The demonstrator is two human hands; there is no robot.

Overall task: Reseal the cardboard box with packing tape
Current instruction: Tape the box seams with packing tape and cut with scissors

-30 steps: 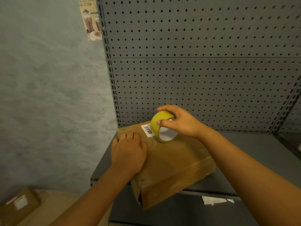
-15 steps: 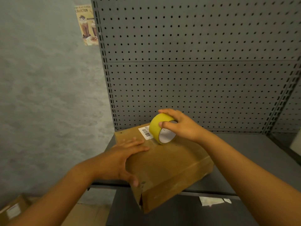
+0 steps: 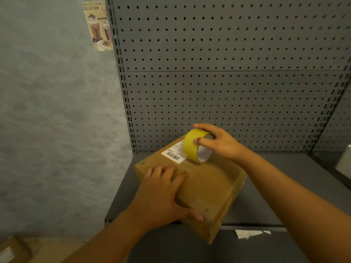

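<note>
a flat, rectangular cardboard box [image 3: 209, 188] of matte brown card lies on a smooth grey metal shelf [image 3: 266, 186], turned at an angle so one corner juts past the shelf's front lip toward 6 o'clock. its top looks slightly glossy, as if filmed with clear tape, and the near corner is scuffed. a white shipping label [image 3: 173, 154] with a black barcode sits on the box top toward 11 o'clock.

the right hand [image 3: 218, 143] grips a roll of yellow packing tape [image 3: 195, 147], thumb across the outer band and fingers over the top; the roll stands on edge, its pale inner core facing 5 o'clock, its lower rim touching the box top just beside the label. the left hand [image 3: 161, 194] lies on the box at 8 o'clock, fingers spread flat over the top and the thumb hooked down the near side.

behind the shelf rises a grey perforated metal back panel [image 3: 228, 92] with slotted uprights. at 11 o'clock a drinks poster [image 3: 98, 25] hangs on a mottled blue-grey wall [image 3: 57, 111]. a torn white paper scrap [image 3: 247, 234] sticks to the shelf's front face at 5 o'clock. another brown box [image 3: 13, 251] shows at 8 o'clock, blurred.
</note>
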